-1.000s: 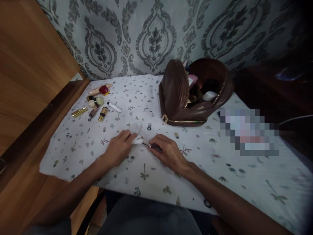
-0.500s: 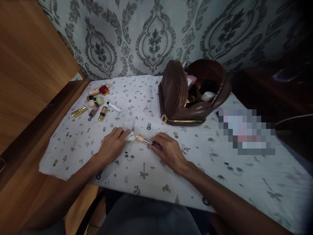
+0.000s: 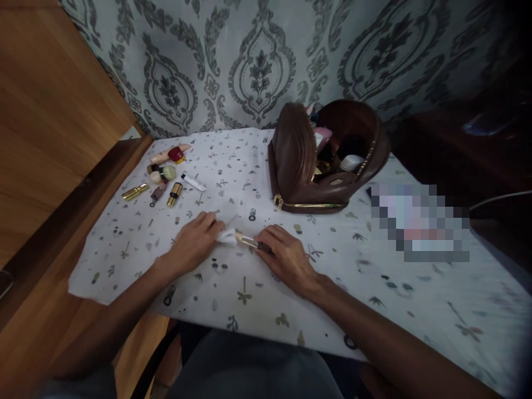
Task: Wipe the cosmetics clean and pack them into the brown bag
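Note:
My left hand [image 3: 198, 239] is closed on a crumpled white tissue [image 3: 228, 236] above the patterned white cloth. My right hand [image 3: 286, 256] pinches the dark end of a slim cosmetic tube with a clear and gold section [image 3: 248, 240]. Its gold end meets the tissue between my hands; the tip is hidden there. Behind my right hand stands an open brown bag [image 3: 310, 160] with cosmetics inside.
Several cosmetics lie at the back left, among them a gold tube [image 3: 135, 192], a black and gold one [image 3: 174, 194], a red-lidded jar [image 3: 176, 154] and a white tube [image 3: 193, 182]. A blurred-out object [image 3: 415, 221] lies at the right. A patterned curtain [image 3: 257, 66] hangs behind.
The tissue has shifted slightly right along the tube and covers more of its gold end. My left hand's fingers have moved a little; my right hand keeps its grip.

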Demonstrator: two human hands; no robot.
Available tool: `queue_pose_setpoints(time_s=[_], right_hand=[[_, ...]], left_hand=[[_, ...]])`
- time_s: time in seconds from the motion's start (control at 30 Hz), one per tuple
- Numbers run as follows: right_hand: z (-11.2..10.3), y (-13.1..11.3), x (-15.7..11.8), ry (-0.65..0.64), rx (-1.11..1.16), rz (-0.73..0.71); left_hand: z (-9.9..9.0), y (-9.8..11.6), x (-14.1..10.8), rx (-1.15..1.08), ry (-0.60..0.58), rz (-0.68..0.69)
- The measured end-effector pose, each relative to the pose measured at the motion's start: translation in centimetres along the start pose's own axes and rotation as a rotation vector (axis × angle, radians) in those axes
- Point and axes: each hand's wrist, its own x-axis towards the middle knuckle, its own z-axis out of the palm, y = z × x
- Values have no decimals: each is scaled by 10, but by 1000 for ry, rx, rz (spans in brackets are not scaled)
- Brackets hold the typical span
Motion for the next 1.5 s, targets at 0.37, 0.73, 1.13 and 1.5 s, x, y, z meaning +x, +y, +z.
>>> queue_pose_setpoints(time_s=[0.37, 0.73, 1.13, 1.5], right_hand=[[-3, 1, 1, 86, 319, 227], [-7, -11, 6, 152, 714, 465], [-7, -10, 7, 135, 694, 469], [-89, -11, 18, 189, 912, 356]], left_hand=[[14, -41, -3, -1099, 140, -367], [10, 26, 48, -2156, 622, -814], [16, 79, 48, -1801, 239, -448], [1, 54, 43, -1192, 66, -231]])
